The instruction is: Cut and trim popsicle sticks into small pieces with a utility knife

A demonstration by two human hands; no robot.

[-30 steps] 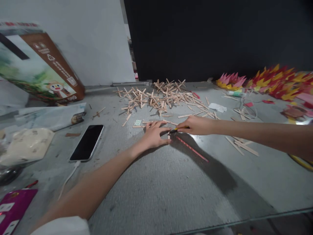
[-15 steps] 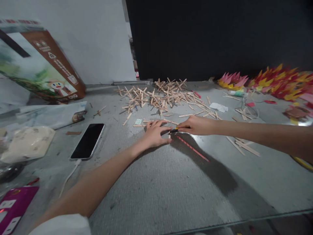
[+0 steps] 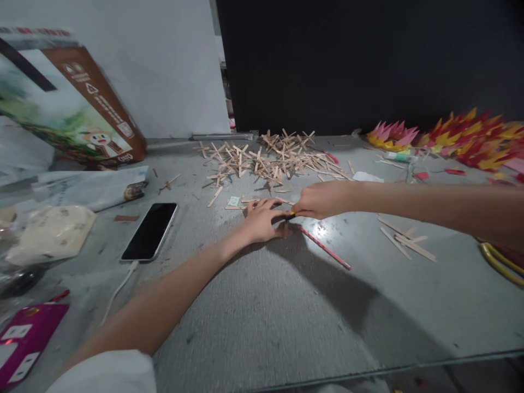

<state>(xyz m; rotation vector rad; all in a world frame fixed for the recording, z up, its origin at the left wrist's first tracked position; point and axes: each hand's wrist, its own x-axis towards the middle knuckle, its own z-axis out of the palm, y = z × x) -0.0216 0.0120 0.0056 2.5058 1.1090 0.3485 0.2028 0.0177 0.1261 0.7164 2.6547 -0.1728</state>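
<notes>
My left hand (image 3: 262, 219) rests palm down on the grey table (image 3: 262, 305), its fingers pressed on a small wooden stick that they mostly hide. My right hand (image 3: 323, 200) is closed around a thin black-and-yellow tool (image 3: 290, 215) whose tip points at my left fingertips. A red pencil (image 3: 324, 248) lies on the table just right of both hands. A heap of wooden craft sticks (image 3: 270, 158) lies right behind them.
A black phone (image 3: 150, 231) on a white cable lies at the left, by a tilted brown carton (image 3: 73, 109) and plastic bags (image 3: 51, 232). Paper flowers (image 3: 458, 136) line the back right. Loose sticks (image 3: 403, 240) and a yellow cord (image 3: 497, 262) lie at the right.
My right hand has lifted a little and its forearm has risen. My left hand has stayed pressed on the same spot. The view has shifted slightly.
</notes>
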